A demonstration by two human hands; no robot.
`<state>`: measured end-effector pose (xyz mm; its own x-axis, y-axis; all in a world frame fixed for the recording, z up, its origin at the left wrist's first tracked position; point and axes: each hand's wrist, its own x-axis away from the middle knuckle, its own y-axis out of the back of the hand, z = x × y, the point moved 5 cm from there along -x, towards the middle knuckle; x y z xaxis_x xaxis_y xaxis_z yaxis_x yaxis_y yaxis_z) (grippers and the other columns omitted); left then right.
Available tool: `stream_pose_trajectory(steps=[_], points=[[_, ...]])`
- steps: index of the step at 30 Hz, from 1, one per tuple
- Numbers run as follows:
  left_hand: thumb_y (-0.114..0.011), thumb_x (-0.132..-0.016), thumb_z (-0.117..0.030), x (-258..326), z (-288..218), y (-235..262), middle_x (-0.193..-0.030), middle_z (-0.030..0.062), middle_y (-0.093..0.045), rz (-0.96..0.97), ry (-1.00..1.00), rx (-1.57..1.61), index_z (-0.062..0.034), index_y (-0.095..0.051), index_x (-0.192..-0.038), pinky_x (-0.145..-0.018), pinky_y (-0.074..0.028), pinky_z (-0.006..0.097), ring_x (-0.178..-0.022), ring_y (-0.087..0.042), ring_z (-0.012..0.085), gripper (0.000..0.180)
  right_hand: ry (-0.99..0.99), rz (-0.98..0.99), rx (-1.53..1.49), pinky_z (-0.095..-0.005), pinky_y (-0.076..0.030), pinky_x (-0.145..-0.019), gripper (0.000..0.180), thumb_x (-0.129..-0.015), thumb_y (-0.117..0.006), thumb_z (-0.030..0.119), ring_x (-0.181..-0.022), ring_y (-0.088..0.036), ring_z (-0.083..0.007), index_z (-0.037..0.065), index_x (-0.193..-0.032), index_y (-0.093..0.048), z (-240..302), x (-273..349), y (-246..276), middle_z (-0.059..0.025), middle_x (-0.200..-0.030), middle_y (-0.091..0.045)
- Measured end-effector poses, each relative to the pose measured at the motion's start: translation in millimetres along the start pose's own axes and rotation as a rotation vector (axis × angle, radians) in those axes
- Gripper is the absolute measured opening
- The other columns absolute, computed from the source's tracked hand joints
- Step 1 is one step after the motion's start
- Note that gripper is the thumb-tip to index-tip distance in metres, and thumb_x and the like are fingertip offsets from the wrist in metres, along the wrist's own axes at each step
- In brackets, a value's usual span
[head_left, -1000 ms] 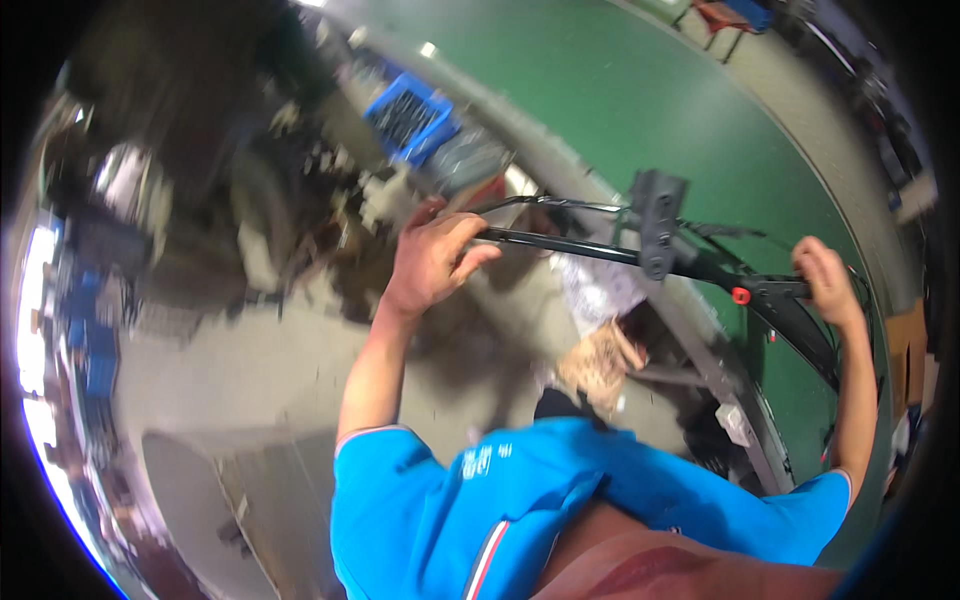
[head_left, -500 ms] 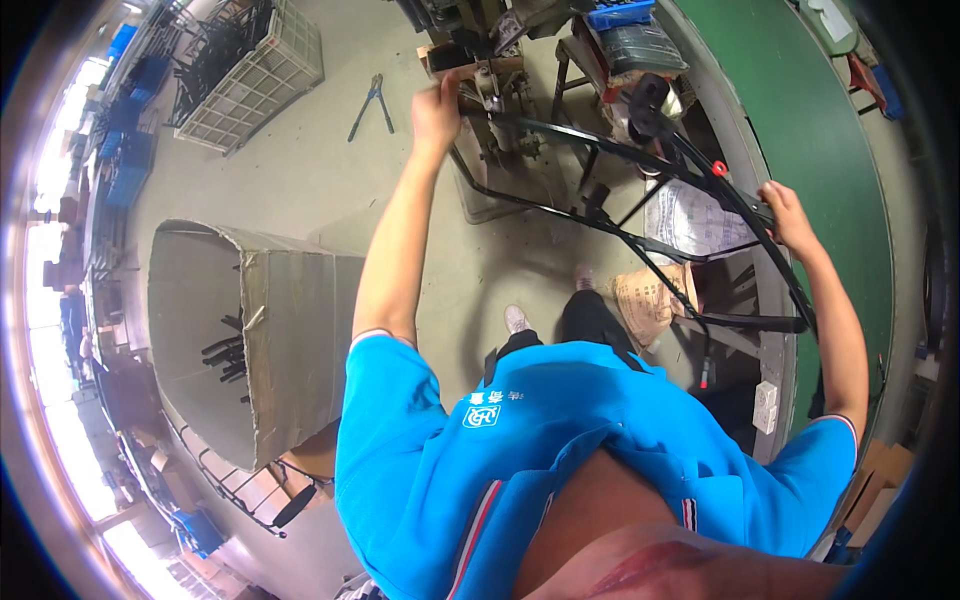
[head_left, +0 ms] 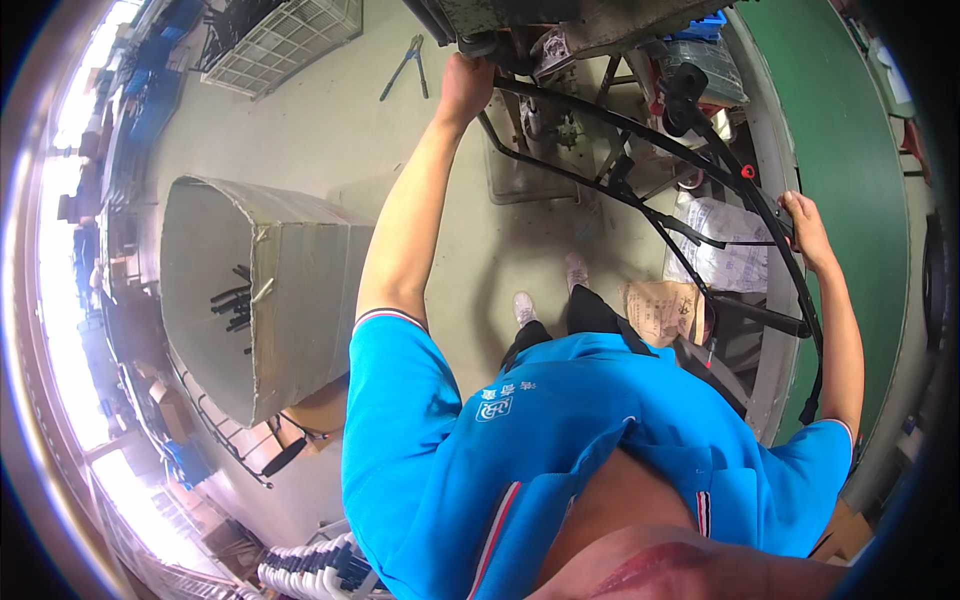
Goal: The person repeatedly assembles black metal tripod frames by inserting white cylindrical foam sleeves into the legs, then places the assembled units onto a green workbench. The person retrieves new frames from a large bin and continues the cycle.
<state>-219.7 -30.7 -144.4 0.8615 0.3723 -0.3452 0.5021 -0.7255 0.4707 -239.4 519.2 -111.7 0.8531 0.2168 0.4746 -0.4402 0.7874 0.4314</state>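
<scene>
A black tubular metal frame (head_left: 640, 128), with several bars joined by brackets, spans the space before me. Closed round its left end, beside a dark floor-standing machine (head_left: 560, 28), is my left hand (head_left: 468, 88). The machine's head hides part of this frame end and some of my fingertips. At the other side, my right hand (head_left: 808, 235) grips the frame next to the green bench top. A black bracket (head_left: 685, 98) and a small red ring (head_left: 747, 171) sit on the frame. One bar hangs down along my right forearm.
A large open cardboard box (head_left: 300, 310) with black parts stands at left. Beyond it are a white crate (head_left: 285, 50) and blue-handled cutters (head_left: 406, 70) on the floor. Sacks (head_left: 660, 310) lie under the frame. A green bench top (head_left: 845, 200) runs along the right.
My view has shifted, and the machine's head looms larger at the top. My left hand and the frame's left end are now close against it. Both hands keep their hold.
</scene>
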Motion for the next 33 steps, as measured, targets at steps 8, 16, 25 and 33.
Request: stream_pose_trajectory(steps=[8,16,25,33], points=[[-0.052,-0.085,-0.027,-0.1,13.5,-10.6,-0.063,0.0188,-0.06,-0.045,-0.012,-0.029,0.0017,-0.06,-0.075,-0.057,-0.045,0.04,-0.063,-0.062,0.0321,0.031,0.068,0.034,0.067,-0.0183,-0.029,-0.037,0.033,-0.096,-0.044,0.038,-0.038,-0.04,-0.0041,0.008,-0.086,-0.052,9.2,-14.0,7.3,0.0046,-0.058,-0.043],[-0.049,-0.09,-0.037,25.3,44.0,-24.1,-0.065,0.0174,-0.061,0.144,0.233,-0.1,-0.0054,-0.065,-0.077,-0.062,-0.046,0.04,-0.066,-0.062,0.0315,0.038,0.604,-0.04,0.46,-0.0299,-0.045,-0.058,0.031,-0.096,-0.046,0.03,-0.061,-0.056,-0.0175,0.001,-0.093,-0.054,-18.0,-62.4,-11.1,-0.0052,-0.07,-0.056],[-0.062,-0.079,-0.023,30.1,31.1,-47.1,-0.088,0.0154,-0.065,0.137,0.191,-0.198,-0.0144,-0.067,-0.093,-0.074,-0.049,0.041,-0.085,-0.061,0.0337,0.017,0.975,0.082,0.155,-0.0234,-0.047,-0.059,0.018,-0.089,-0.062,0.017,-0.063,-0.056,-0.0082,0.002,-0.1,-0.06,182.9,-84.1,-249.5,-0.0029,-0.074,-0.061],[-0.065,-0.074,-0.012,238.7,13.0,284.3,-0.09,0.0068,-0.064,-0.621,-0.213,-0.478,-0.0078,-0.064,-0.084,-0.081,-0.047,0.039,-0.092,-0.06,0.0278,0.011,0.988,-0.312,0.4,-0.0312,-0.047,-0.057,0.024,-0.086,-0.067,0.023,-0.061,-0.06,-0.0147,0.002,-0.097,-0.064,185.6,-109.9,-297.0,-0.0082,-0.075,-0.065]])
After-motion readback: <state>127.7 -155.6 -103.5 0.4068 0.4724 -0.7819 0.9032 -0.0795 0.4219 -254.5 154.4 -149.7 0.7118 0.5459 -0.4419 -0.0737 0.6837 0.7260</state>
